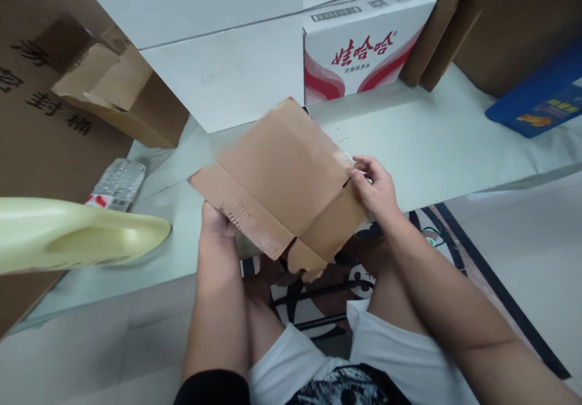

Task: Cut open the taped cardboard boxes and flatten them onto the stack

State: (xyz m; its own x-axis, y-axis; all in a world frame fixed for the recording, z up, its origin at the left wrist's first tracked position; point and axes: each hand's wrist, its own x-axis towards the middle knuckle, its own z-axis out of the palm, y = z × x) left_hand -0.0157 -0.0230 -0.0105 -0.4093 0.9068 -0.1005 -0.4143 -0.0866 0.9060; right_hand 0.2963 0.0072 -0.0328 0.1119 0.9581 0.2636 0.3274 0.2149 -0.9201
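An unfolded piece of brown cardboard [284,162], creased and with flaps and a torn lower corner, is held over the front edge of the table above my lap. My left hand [218,220] grips it from beneath at the left flap, its fingers mostly hidden under the board. At the right corner, beside a short dark slot, my right hand [373,184] pinches the cardboard between thumb and fingers.
On the table [454,144] stand white boxes [245,71], a red-and-white carton [364,53], an open brown box [140,96] and a blue package [541,99]. A clear plastic bottle [119,182] and a pale yellow curved object [86,235] are at the left.
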